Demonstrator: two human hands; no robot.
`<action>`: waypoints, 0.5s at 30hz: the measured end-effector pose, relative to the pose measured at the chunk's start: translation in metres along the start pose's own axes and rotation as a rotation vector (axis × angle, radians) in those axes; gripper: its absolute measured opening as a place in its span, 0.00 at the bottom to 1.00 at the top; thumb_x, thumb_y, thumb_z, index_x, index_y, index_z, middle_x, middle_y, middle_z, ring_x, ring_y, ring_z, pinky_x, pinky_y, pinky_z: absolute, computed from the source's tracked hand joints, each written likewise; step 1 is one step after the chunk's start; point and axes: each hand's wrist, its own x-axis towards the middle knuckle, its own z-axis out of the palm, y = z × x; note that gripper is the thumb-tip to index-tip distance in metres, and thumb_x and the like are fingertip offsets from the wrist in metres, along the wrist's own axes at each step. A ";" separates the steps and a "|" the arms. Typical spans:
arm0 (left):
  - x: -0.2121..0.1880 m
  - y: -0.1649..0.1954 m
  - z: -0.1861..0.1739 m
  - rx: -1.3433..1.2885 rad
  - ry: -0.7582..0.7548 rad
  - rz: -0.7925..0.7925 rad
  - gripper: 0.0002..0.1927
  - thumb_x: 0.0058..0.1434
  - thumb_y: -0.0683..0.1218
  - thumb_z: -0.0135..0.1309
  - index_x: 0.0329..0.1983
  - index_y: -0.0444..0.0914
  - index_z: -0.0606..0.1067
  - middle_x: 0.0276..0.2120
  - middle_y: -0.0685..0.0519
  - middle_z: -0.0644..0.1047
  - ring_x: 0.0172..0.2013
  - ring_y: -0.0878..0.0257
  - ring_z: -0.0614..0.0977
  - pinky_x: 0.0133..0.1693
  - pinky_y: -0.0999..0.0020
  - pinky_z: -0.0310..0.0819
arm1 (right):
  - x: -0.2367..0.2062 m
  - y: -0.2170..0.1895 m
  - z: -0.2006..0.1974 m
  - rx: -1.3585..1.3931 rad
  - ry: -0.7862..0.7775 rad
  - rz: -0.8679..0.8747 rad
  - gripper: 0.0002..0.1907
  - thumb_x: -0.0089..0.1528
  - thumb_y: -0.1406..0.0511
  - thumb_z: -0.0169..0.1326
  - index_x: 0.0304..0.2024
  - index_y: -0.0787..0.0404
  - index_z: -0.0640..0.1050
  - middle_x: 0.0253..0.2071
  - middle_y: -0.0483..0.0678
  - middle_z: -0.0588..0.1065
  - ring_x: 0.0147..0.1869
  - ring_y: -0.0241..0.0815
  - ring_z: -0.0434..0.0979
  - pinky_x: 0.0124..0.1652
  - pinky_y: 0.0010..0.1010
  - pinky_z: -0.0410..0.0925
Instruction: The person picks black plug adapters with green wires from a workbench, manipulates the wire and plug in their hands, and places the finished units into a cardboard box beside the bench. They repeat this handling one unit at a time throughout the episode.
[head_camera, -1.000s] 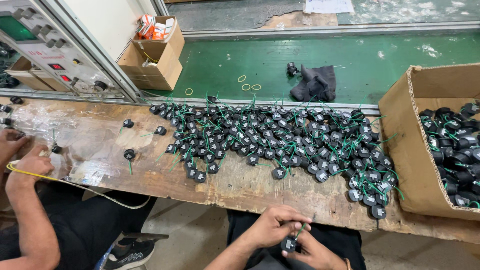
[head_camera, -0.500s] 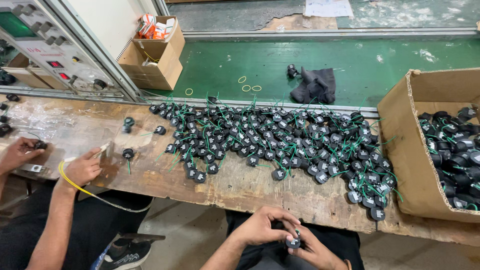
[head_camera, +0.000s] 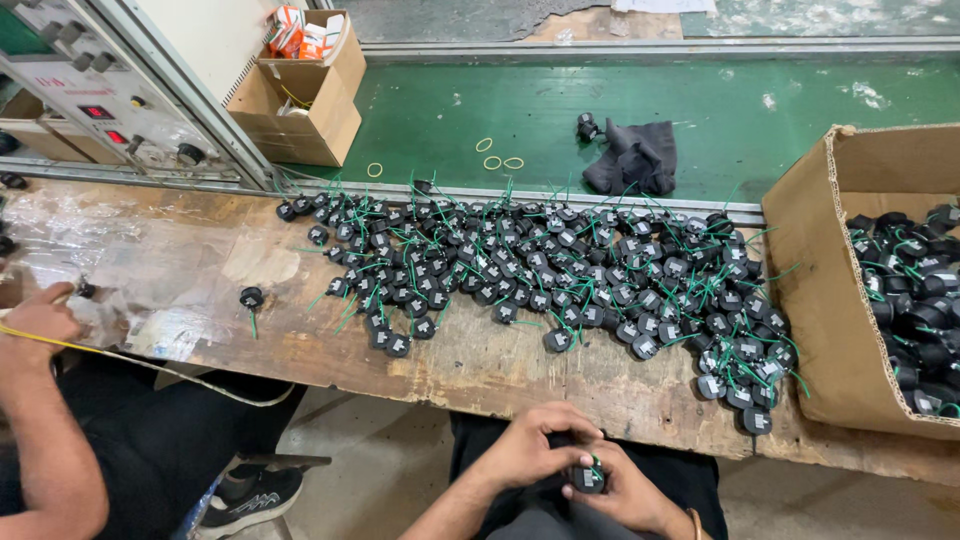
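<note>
Below the near edge of the worn wooden desk (head_camera: 480, 370), over the lap, the left hand (head_camera: 530, 448) and right hand (head_camera: 625, 490) are closing their grip together on one small round black part (head_camera: 587, 478) with green wires. A dense pile of like parts (head_camera: 560, 270) is covering the desk's middle, leaving bare wood nearest the edge; a cardboard box (head_camera: 820, 300) is standing at right.

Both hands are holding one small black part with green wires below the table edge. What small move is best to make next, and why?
Probably keep both hands on the black part and finish with its green wires: the left hand and right hand enclose it over the lap, beside the pile on the table.
</note>
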 end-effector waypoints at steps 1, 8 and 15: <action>0.002 -0.003 -0.008 0.029 0.055 0.042 0.15 0.55 0.39 0.66 0.46 0.37 0.80 0.42 0.50 0.82 0.46 0.59 0.83 0.50 0.65 0.78 | 0.002 -0.004 -0.002 0.055 -0.023 -0.079 0.17 0.53 0.66 0.73 0.38 0.61 0.77 0.42 0.49 0.75 0.50 0.47 0.75 0.51 0.37 0.68; 0.040 -0.033 -0.047 0.310 0.683 -0.164 0.17 0.59 0.44 0.62 0.52 0.40 0.79 0.47 0.51 0.80 0.45 0.60 0.84 0.49 0.64 0.80 | 0.012 -0.026 -0.014 0.209 -0.027 -0.258 0.16 0.54 0.68 0.71 0.28 0.62 0.72 0.34 0.50 0.74 0.42 0.47 0.77 0.42 0.36 0.70; 0.064 -0.035 -0.039 0.805 0.351 -0.014 0.31 0.55 0.41 0.62 0.64 0.38 0.71 0.67 0.44 0.67 0.67 0.45 0.62 0.66 0.51 0.56 | 0.013 -0.020 -0.011 0.193 -0.029 -0.279 0.14 0.54 0.68 0.70 0.29 0.62 0.74 0.36 0.49 0.74 0.43 0.46 0.77 0.45 0.36 0.70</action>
